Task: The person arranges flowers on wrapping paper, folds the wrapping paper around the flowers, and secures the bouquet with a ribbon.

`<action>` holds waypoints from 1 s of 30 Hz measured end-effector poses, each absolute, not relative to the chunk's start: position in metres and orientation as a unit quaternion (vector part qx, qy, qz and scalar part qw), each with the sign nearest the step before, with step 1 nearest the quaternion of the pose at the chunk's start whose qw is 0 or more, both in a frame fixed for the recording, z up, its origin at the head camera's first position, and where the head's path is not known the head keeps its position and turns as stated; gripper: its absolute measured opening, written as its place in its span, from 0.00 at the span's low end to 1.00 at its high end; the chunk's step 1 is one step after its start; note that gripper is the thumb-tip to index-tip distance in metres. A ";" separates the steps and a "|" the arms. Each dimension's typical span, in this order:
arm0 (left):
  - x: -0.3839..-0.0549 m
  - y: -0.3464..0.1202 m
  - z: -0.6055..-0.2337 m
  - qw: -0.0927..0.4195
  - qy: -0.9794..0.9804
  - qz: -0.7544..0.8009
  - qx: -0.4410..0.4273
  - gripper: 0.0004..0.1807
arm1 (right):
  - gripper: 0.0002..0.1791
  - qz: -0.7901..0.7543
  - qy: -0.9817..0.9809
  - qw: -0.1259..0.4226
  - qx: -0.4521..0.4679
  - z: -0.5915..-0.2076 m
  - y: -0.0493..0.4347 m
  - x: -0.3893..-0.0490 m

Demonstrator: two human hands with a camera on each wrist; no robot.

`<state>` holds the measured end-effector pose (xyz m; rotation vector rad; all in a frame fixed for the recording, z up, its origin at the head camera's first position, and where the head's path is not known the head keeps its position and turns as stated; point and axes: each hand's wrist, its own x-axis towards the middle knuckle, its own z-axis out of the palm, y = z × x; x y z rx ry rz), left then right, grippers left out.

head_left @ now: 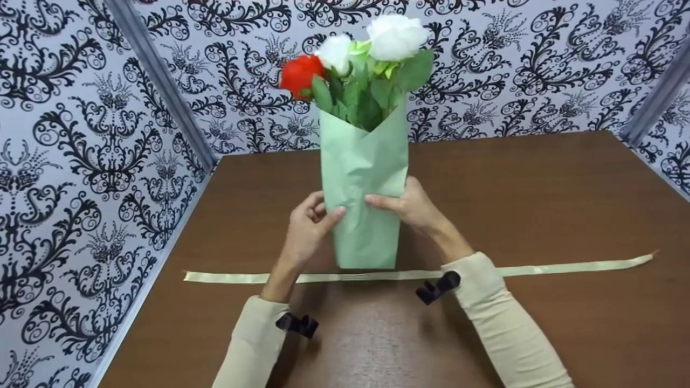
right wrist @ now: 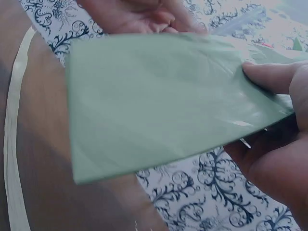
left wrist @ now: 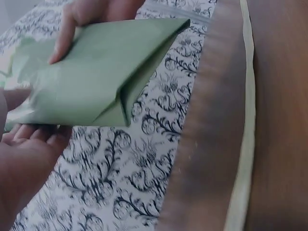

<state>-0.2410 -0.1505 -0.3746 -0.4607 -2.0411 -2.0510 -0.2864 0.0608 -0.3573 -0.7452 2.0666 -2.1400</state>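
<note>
A bouquet wrapped in pale green paper is held up above the table between both hands. A red flower, white flowers and green leaves show over the wrap's top edge. My left hand grips the wrap's left side, thumb on the front and fingers behind. On the right side my right hand holds it likewise, its thumb across the front. The left wrist view shows the folded bottom end of the paper wrap; in the right wrist view the flat wrap hides part of the fingers.
A cream ribbon lies stretched across the brown table, passing below the bouquet and under the right forearm. Patterned black-and-white walls stand behind and to the left. Black clip-like pieces sit on both sleeves.
</note>
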 end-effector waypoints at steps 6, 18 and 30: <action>-0.246 -0.127 -0.380 0.092 -0.700 -0.696 -0.131 0.17 | 0.27 -0.643 0.722 0.036 -0.253 -0.359 0.090 -0.284; -0.246 -0.102 -0.388 0.023 -0.701 -0.684 -0.200 0.20 | 0.13 -0.617 0.761 -0.021 -0.199 -0.341 0.129 -0.270; -0.242 -0.088 -0.388 -0.129 -0.656 -0.735 -0.116 0.19 | 0.07 -0.621 0.748 0.051 -0.228 -0.360 0.159 -0.272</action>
